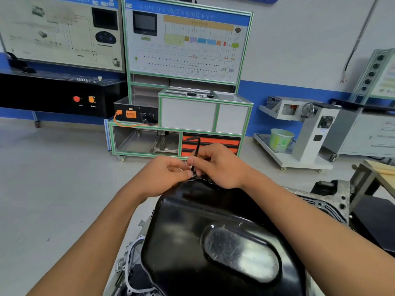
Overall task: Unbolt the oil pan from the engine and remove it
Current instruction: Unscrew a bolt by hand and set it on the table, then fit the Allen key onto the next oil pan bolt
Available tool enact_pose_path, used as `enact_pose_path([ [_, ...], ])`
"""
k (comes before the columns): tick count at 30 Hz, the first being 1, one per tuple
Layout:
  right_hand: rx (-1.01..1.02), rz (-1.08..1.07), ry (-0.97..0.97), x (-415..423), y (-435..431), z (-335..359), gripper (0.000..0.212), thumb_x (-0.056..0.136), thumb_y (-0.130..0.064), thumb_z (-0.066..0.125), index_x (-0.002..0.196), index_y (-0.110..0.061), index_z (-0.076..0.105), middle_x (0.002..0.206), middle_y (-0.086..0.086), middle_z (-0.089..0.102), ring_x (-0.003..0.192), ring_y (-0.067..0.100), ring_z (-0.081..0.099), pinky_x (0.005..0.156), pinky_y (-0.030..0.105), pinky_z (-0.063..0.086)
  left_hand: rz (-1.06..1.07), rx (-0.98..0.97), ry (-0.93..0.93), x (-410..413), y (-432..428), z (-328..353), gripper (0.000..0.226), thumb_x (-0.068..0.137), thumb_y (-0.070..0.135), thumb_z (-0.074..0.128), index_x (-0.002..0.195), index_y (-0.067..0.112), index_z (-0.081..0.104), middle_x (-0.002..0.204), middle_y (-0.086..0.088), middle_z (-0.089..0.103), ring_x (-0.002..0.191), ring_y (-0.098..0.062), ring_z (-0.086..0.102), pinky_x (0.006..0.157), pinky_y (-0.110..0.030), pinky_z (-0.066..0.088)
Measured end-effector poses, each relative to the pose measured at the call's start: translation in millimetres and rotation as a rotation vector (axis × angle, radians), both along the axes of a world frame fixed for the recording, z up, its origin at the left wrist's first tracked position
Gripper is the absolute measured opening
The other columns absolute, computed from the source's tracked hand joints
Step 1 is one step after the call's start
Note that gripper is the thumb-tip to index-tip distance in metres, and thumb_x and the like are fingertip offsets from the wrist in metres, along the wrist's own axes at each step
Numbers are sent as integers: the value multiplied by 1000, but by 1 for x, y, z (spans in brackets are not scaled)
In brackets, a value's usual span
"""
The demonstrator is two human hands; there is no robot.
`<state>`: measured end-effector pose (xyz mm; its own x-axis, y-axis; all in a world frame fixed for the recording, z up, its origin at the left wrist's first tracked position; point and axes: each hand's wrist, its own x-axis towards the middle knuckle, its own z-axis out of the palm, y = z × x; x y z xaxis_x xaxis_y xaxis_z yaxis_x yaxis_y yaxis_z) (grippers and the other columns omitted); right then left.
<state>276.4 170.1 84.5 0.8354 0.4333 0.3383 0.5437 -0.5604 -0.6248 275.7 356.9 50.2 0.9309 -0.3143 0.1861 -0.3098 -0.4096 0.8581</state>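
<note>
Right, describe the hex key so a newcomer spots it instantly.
Find the black oil pan up front. At its far edge the left hand and right hand meet at the hex key: a thin black upright rod, bent at the top.

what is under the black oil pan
The grey engine casting shows beneath the oil pan, past its right and left edges. What lies under the pan is covered. The left hand and right hand, on a hex key, hide its far rim.

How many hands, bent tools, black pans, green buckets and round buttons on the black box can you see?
Hands: 2, left hand, right hand
Bent tool: 1
Black pan: 1
Green bucket: 1
Round buttons: 2, red button, orange button
Total: 7
</note>
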Motion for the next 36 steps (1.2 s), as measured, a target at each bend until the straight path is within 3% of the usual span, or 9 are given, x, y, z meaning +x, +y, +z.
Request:
enact_pose_path([
  [3,39,-7,50,-1,1,1,31,102,-19,58,71,-14,65,63,5,69,52,8,54,51,20,44,-73,97,-21,2,-5,11,12,91,25,70,92,17,79,77,5,74,71,-8,62,71,-28,49],
  [7,112,-22,172,-2,0,1,26,103,-18,54,85,-7,69,67,-1,71,66,19,63,62,27,53,-50,307,1,7,-10,20,20,89,13,63,77,-2,64,65,-4,46,62,-13,39,60,-29,30],
  [12,236,-113,141,-6,-2,6,26,103,-23,55,78,-21,64,63,-5,70,68,15,65,59,22,53,-32,312,74,8,-11,27,30,88,17,70,59,13,61,58,0,52,58,-13,46,55,-25,38],
  [16,331,-171,96,-12,-4,17,26,103,-24,55,79,-20,65,58,-6,66,63,15,59,59,27,49,-35,212,183,5,3,33,7,87,6,73,84,12,75,81,-9,72,72,-14,64,57,-17,52],
  [22,275,-265,-83,-51,-30,45,47,104,-33,49,68,-5,58,55,-1,46,50,9,40,50,25,36,-123,-119,194,-21,-5,60,21,85,2,73,105,8,70,80,-9,74,72,-16,71,67,-23,59],
  [25,270,-245,-100,-86,-60,58,39,106,-25,47,79,0,60,64,1,53,52,7,45,55,31,39,-214,-252,207,-40,-39,78,26,84,0,72,109,5,67,75,-8,72,68,-15,70,65,-22,59],
  [29,198,-249,-170,-153,-119,61,19,102,-18,57,103,-16,76,76,-22,70,70,-4,62,70,14,47,-425,-332,229,-75,-112,97,42,66,15,77,106,7,70,75,-9,73,65,-14,69,61,-21,58],
  [33,135,-408,-161,-225,-193,43,17,96,-19,66,101,-7,78,71,13,67,60,6,48,59,30,42,-579,-261,241,-116,-208,96,34,78,9,77,111,5,68,85,-18,72,70,-18,69,67,-24,60],
  [36,139,-602,-148,-283,-246,24,13,95,-16,68,100,-7,78,80,16,73,65,12,55,63,36,49,-674,-222,271,-153,-281,78,24,90,-1,67,113,4,65,82,-15,73,66,-17,69,62,-22,60],
])
